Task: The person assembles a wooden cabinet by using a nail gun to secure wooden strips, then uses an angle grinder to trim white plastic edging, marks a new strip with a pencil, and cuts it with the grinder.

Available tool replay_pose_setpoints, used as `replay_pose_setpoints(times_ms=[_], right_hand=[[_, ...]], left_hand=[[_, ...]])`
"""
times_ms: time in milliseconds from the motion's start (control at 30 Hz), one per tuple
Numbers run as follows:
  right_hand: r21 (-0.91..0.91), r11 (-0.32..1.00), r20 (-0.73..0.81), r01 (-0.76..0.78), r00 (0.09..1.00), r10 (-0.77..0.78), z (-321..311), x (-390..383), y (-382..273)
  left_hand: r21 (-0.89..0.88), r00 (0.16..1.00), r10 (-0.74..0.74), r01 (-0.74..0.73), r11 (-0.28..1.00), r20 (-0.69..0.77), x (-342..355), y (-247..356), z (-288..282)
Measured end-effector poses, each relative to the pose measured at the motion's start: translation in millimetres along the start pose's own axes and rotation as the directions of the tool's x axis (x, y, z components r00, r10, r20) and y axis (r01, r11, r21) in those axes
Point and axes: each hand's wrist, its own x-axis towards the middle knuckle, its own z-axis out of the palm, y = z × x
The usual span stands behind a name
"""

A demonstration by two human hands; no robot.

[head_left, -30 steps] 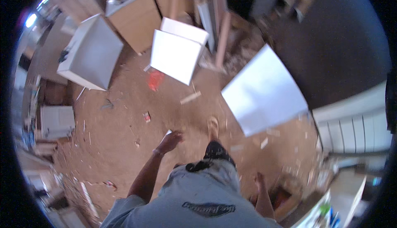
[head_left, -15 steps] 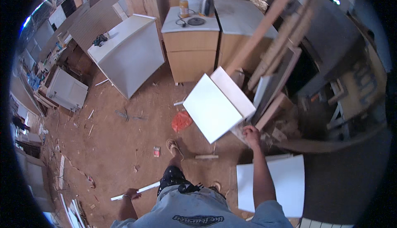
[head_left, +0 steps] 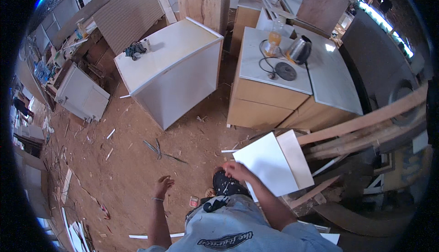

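The right hand [head_left: 235, 170] had been shifted from the right corner of the smooth white rectangular panel [head_left: 270, 160], lower right of centre, to its left edge, half-curled, contact not discernible. Over the littered brown earth floor [head_left: 130, 179], lower left, the left hand [head_left: 164, 186] was held slack and empty.

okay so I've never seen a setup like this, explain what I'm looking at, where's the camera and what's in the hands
There's no machine: these are a person's bare hands. Every picture comes from a wide fisheye camera on their head, looking down, so edges bend. The left hand looks empty; the right hand overlaps a white board, but I can't tell if it's touching. Ahead, a dark item lies on a white cabinet; a kettle and bottle sit on a wooden-fronted cabinet.
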Motion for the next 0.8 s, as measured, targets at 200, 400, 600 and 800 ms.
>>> replay_pose_setpoints(times_ms=[200,400,600,800], right_hand=[[-0.019,0.965,-0.461,0.260,0.854,-0.239,-163.9,284.4,-178.1],[-0.251,0.967,-0.926,0.034,0.282,-0.250,-430.7,591.7,-299.9],[-0.127,0.656,-0.991,-0.744,0.063,-0.120,-705.4,698.0,-195.8],[-0.287,0.372,-0.958,-0.883,0.267,-0.104,-809.8,702.6,-158.6]], left_hand=[[-0.007,1.000,-0.004,0.004,1.000,-0.016,165.1,106.1,29.3],[0.136,0.991,-0.136,0.135,0.982,-0.001,383.0,158.9,51.7],[0.088,0.927,-0.332,0.351,0.932,-0.176,423.1,190.5,22.8],[0.653,0.852,-0.523,0.381,0.654,0.026,364.1,234.4,-17.8]])
